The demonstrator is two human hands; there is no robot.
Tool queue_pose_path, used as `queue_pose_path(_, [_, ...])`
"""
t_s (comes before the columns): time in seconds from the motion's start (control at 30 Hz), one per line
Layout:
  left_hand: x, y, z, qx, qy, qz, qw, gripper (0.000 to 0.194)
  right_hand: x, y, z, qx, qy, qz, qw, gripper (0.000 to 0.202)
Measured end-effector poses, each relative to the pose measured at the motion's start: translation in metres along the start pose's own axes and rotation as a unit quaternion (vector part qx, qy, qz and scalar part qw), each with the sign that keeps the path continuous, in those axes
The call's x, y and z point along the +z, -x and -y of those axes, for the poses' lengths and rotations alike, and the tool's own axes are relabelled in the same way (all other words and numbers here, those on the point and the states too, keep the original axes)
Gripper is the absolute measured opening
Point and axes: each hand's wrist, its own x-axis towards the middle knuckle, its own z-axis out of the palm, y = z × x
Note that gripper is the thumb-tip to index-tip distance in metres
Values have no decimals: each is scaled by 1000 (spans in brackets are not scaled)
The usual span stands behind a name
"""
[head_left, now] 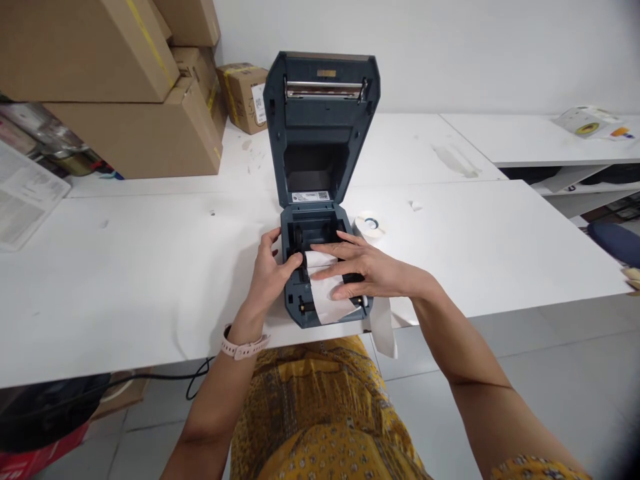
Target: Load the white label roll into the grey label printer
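Two hands are at work on an open printer (311, 217) — the job looks partway along, with the paper laid in but not closed over. The right hand (360, 270) has its fingers spread wide and flat over a white paper strip (325, 303), which lies inside the printer beneath them and runs toward the person, past the lowest fingertip to the front edge. The left hand (267, 277) straddles the printer's side wall, thumb hooked inside beside the paper's left edge, fingers outside, the grip moderately open; whether it pinches anything firmly, I cannot tell. Beyond both sets of fingertips the lid (320, 127) stands raised, so shutting it seems to be among what is left. Whether the paper is properly seated is hidden by the right fingers (its front right corner looks a little skewed). Just beyond the right knuckles sits a paper roll (369, 227); a loose strip (384, 327) hangs nearer the person, below the right wrist.
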Motion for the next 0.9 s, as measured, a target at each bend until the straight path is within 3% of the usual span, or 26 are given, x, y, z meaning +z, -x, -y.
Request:
queue_pose_path(0.67, [1,0,2,4,-31,-10,999,59,8,3,0,3,4,-20,1000,42])
queue_pose_path(0.77, [1,13,-15,94,-105,-84,986,60,8,2,-1,5,6,-24,1000,42])
queue_pose_path(0.83, [3,28,-30,185,-147,-124,964,43,8,2,-1,5,11,-22,1000,42])
queue_pose_path(0.9, [6,41,-42,240,-166,-69,954,19,8,1,-2,4,17,-20,1000,43])
